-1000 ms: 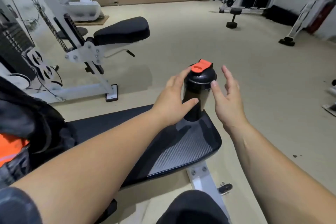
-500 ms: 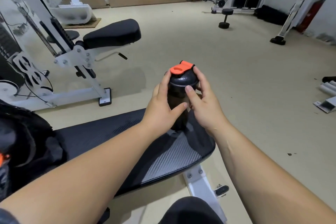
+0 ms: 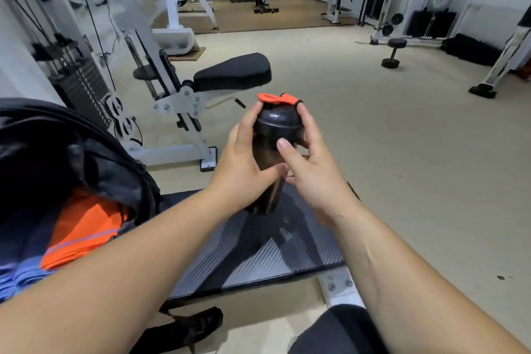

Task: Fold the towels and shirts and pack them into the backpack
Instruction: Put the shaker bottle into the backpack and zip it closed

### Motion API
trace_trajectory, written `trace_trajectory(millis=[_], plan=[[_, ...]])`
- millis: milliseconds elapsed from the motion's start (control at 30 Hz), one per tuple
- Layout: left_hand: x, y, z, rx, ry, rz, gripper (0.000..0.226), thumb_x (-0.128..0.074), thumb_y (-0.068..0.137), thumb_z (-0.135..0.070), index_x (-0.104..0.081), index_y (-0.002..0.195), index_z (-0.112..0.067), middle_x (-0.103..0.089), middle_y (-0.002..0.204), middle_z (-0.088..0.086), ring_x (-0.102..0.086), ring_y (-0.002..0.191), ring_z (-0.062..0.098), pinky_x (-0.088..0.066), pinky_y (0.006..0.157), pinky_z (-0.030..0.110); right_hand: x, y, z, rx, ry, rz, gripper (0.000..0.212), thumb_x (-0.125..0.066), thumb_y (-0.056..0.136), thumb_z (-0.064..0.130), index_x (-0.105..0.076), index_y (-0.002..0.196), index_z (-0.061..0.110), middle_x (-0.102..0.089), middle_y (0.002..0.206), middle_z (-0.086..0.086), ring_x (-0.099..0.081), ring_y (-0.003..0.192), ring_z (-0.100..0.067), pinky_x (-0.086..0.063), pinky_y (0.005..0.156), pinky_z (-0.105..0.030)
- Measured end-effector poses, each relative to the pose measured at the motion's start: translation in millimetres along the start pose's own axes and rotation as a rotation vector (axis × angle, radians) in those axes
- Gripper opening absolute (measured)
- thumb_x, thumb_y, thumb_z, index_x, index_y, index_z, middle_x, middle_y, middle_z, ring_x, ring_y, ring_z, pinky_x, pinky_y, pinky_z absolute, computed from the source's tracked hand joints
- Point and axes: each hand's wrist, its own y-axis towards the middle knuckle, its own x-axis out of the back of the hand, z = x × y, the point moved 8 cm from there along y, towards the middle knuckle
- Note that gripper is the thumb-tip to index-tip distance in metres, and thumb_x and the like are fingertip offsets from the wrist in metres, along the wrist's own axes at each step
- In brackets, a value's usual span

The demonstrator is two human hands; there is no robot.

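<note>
Backpack of black fabric point(image 3: 71, 146) lies open at the left edge of the frame, on the black padded worktop point(image 3: 258, 256). A folded orange garment point(image 3: 83, 227) and a blue cloth point(image 3: 17, 279) show inside its mouth. At centre frame both hands grip a black plastic shaker bottle point(image 3: 277, 126) with an orange flip cap point(image 3: 277, 98). The left hand point(image 3: 244, 169) curls round its left side, thumb across the front. The right hand point(image 3: 313, 178) wraps the right side, thumb pressed just under the lid. Whether the bottle's blurred base touches the worktop cannot be told.
</note>
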Motion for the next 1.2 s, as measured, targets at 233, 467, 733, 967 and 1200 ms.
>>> trace_trajectory(millis=[233,467,733,967,1200], plan=[[97.8,10.9,9.2,0.014,0.041,-0.099,0.104,-0.084,0.074,-0.04,-0.017,0.154,-0.045,-0.046,0.146,-0.007,-0.046,0.135,0.011,-0.042,0.112,0.042,-68.7,11.2,27.1,0.014,0.064,0.099,0.064,-0.059,0.101,0.032,-0.025,0.149,0.058,-0.047,0.145,0.013,-0.048,0.129,0.004,-0.05,0.106,-0.04],[193.3,9.6,37.0,0.121,0.24,-0.362,0.109,-0.085,0.073,-0.036,-0.013,0.156,-0.041,-0.045,0.143,-0.001,-0.049,0.124,0.017,-0.043,0.107,0.036,-165.5,16.5,-24.7,-0.22,-0.056,0.239,0.035,-0.046,0.105,0.029,-0.049,0.139,0.035,-0.06,0.111,0.01,-0.059,0.101,-0.011,-0.052,0.084,-0.032],[208.7,-34.8,45.6,0.018,0.226,-0.294,0.114,-0.088,0.072,-0.027,-0.012,0.158,-0.035,-0.036,0.153,-0.005,-0.039,0.141,0.01,-0.036,0.117,0.036,-220.1,3.8,-84.3,-0.404,-0.176,0.288,0.017,-0.054,0.098,0.016,-0.055,0.114,0.022,-0.067,0.096,-0.003,-0.062,0.077,-0.017,-0.048,0.063,-0.029],[235.9,-62.2,67.1,0.086,0.23,-0.344,0.116,-0.089,0.072,-0.027,-0.012,0.159,-0.03,-0.032,0.159,-0.004,-0.032,0.146,0.009,-0.032,0.12,0.041,-250.8,0.0,-96.9,-0.384,-0.256,0.312,0.008,-0.065,0.089,0.014,-0.066,0.087,0.021,-0.064,0.073,0.008,-0.055,0.062,-0.007,-0.039,0.052,-0.017],[239.4,-77.3,78.9,0.152,0.213,-0.367,0.117,-0.09,0.071,-0.03,-0.012,0.158,-0.035,-0.03,0.159,-0.008,-0.032,0.147,0.009,-0.034,0.119,0.043,-252.7,6.0,-105.5,-0.393,-0.298,0.278,0.02,-0.07,0.087,0.019,-0.064,0.069,0.014,-0.06,0.061,0.004,-0.053,0.059,-0.017,-0.045,0.057,-0.03]])
